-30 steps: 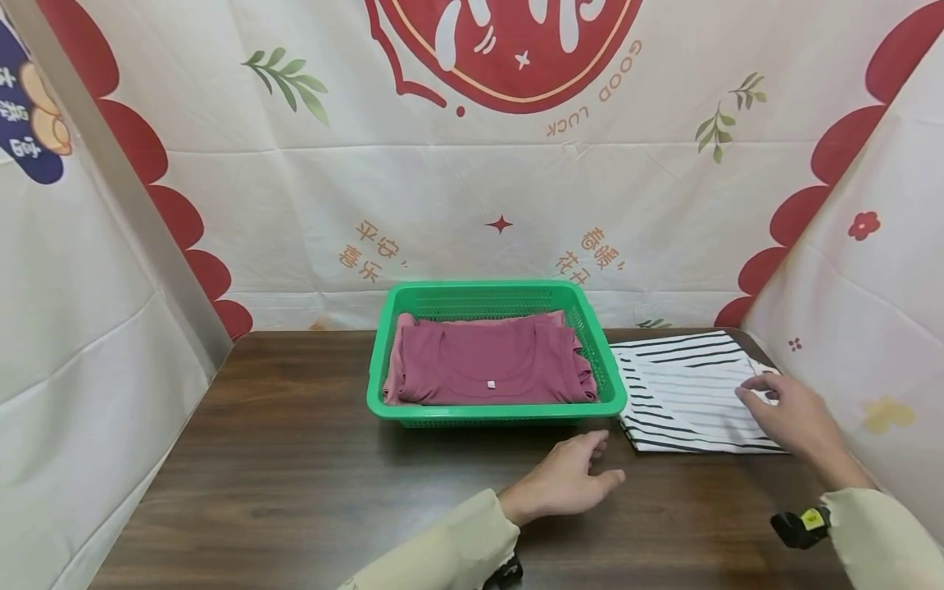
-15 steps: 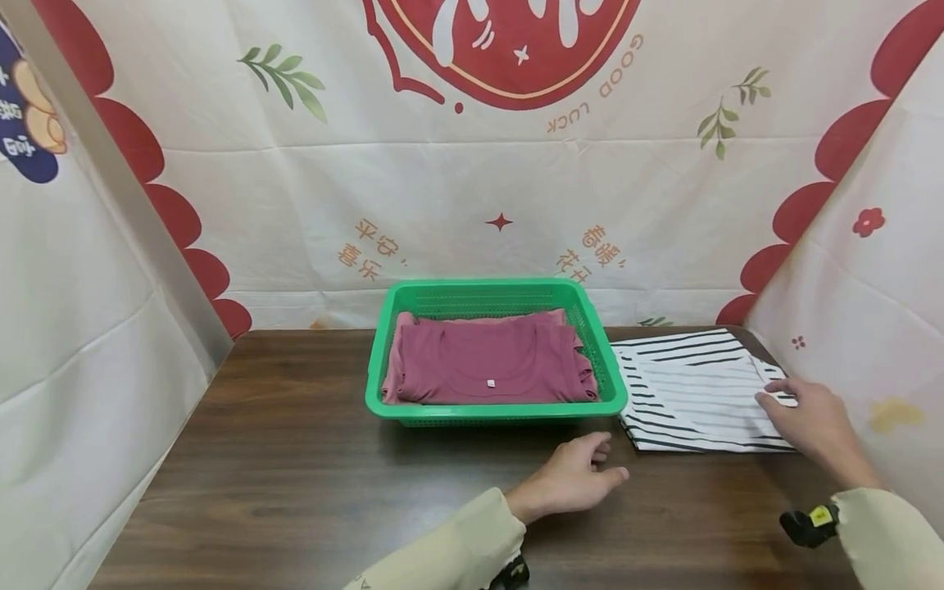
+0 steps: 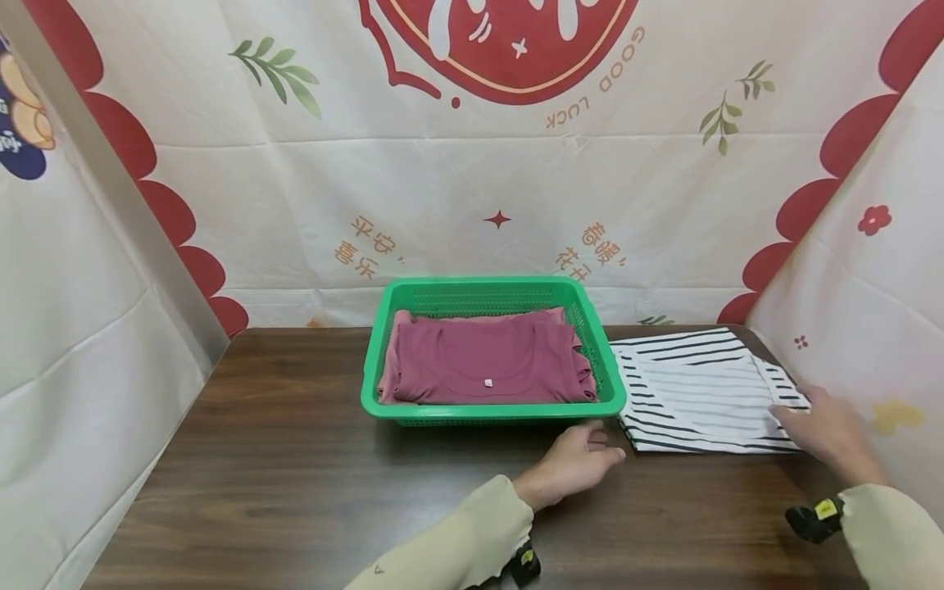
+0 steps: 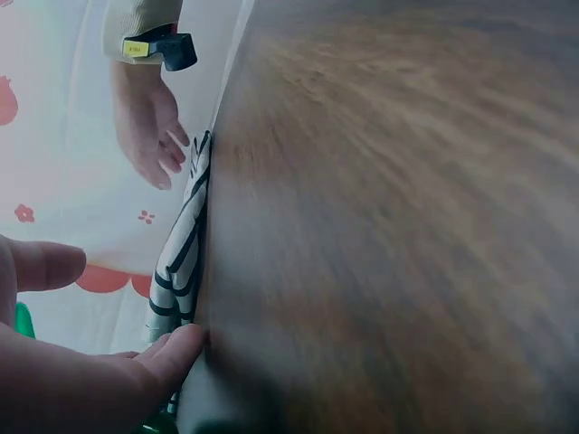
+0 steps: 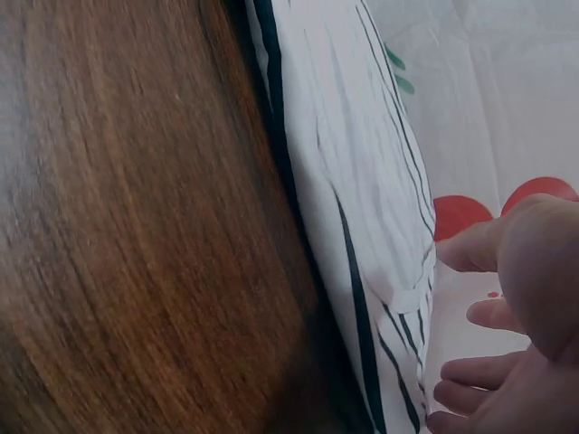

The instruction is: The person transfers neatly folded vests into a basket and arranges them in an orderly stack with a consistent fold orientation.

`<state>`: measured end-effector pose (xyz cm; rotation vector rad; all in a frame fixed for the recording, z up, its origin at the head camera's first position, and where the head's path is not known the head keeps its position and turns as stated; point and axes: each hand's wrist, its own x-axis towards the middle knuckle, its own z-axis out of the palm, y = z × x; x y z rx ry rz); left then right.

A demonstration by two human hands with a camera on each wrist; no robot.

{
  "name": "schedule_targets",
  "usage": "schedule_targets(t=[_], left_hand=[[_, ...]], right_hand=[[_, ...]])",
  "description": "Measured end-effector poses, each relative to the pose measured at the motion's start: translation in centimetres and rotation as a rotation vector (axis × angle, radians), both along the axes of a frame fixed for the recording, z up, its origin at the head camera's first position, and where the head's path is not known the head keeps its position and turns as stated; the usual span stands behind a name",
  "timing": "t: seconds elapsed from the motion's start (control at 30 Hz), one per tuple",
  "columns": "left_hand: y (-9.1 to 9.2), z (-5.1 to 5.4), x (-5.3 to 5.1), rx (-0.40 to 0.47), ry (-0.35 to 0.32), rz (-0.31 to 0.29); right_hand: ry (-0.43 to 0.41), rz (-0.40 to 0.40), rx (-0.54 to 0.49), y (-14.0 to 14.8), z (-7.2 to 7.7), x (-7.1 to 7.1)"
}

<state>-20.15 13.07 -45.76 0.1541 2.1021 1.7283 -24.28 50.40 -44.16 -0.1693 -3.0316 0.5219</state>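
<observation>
A folded white garment with black stripes (image 3: 704,393) lies flat on the table, right of the basket. My right hand (image 3: 833,430) is at its right edge, thumb over the cloth. In the right wrist view the fingers (image 5: 479,372) are loosely extended beside the striped cloth (image 5: 348,181); whether they touch it is unclear. My left hand (image 3: 571,465) is just below the basket's front right corner, near the garment's left edge. Its thumb and fingers are apart and hold nothing. In the left wrist view the garment's folded edge (image 4: 181,258) lies beyond these fingers (image 4: 167,362).
The green plastic basket (image 3: 487,410) stands at the back middle of the brown wooden table (image 3: 295,475). Folded maroon clothing (image 3: 487,352) with a small white tag lies in it, over pinkish cloth. Printed white fabric (image 3: 442,180) hangs behind and on both sides.
My right hand has moved right, from over the striped garment to its right edge. My left hand has shifted slightly forward, closer to the basket. The garment and basket keep their places.
</observation>
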Motion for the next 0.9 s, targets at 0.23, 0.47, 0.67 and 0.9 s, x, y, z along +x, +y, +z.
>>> schedule_targets(t=[0.23, 0.47, 0.67, 0.9], left_hand=[[0.9, 0.0, -0.3, 0.080, -0.052, 0.059], [2.2, -0.1, -0.4, 0.050, -0.049, 0.081], [3.0, -0.2, -0.7, 0.016, -0.048, 0.117], [3.7, -0.3, -1.1, -0.051, -0.036, 0.164]], right_hand=[[-0.141, -0.010, -0.059, 0.6, -0.2, -0.4], [-0.137, -0.016, -0.077, 1.5, -0.9, -0.4], [-0.144, -0.009, -0.117, 1.5, -1.0, -0.3], [-0.103, -0.008, -0.035, 1.5, -1.7, -0.8]])
